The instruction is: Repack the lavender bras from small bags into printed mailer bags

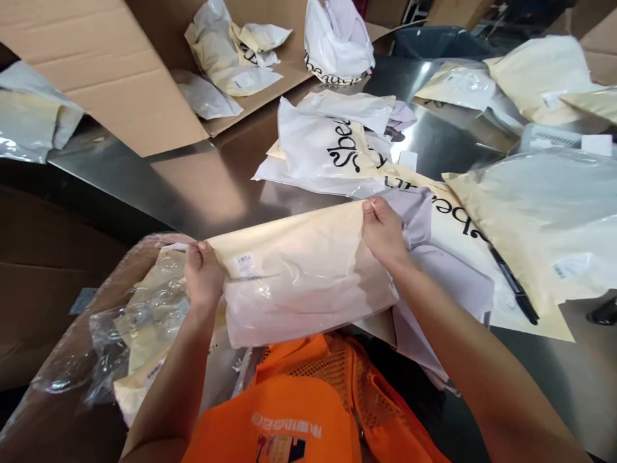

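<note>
My left hand (203,273) and my right hand (384,233) each pinch an upper corner of a cream plastic mailer bag (308,270). The bag hangs stretched between them, close in front of the orange vest (284,411). A small printed label (245,265) is stuck on its left part. Below my left hand, several packages (164,283) in clear plastic lie in a plastic-lined box. Beside my right hand are lilac bags (448,276) and a cream sheet of packaging with black lettering.
A large open cardboard box (96,64) holding bagged packages stands at the back left. White printed bags (332,141) lie mid-table on the metal surface (130,173). At right are stuffed mailers (549,218), a black marker (513,283) and a grey device (549,136). A dark bin (438,42) stands behind.
</note>
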The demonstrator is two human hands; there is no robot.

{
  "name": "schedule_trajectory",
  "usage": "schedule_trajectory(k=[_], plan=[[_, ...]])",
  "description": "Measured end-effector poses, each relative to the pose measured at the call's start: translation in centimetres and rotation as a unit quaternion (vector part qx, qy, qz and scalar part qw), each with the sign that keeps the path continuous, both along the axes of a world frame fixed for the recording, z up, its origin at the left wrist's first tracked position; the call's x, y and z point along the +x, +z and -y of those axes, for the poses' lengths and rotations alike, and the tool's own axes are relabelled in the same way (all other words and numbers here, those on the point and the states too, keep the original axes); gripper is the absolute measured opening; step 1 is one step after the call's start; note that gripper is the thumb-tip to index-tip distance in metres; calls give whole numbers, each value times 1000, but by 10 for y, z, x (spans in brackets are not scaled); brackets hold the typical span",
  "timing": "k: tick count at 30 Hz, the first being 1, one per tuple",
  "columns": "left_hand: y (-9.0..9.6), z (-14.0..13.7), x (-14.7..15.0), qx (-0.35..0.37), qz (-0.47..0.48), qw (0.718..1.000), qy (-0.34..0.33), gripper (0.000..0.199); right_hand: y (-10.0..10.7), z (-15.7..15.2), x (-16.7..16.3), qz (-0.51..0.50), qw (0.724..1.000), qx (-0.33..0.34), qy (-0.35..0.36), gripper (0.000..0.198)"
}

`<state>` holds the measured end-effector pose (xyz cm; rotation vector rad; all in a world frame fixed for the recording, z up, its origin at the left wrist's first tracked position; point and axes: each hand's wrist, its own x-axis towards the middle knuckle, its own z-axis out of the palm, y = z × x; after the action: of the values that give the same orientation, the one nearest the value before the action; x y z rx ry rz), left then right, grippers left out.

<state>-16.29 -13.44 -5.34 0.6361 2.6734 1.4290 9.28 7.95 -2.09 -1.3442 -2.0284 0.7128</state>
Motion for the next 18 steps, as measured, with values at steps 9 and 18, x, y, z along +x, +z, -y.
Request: schedule_trajectory(k=[9, 18], plan=[[38, 29, -21, 60, -16, 998, -14, 31, 32, 1, -7, 27, 993, 114, 34, 34], [28, 22, 3, 290, 213, 925, 119, 22, 19, 97, -13, -22, 852, 415, 318, 42]])
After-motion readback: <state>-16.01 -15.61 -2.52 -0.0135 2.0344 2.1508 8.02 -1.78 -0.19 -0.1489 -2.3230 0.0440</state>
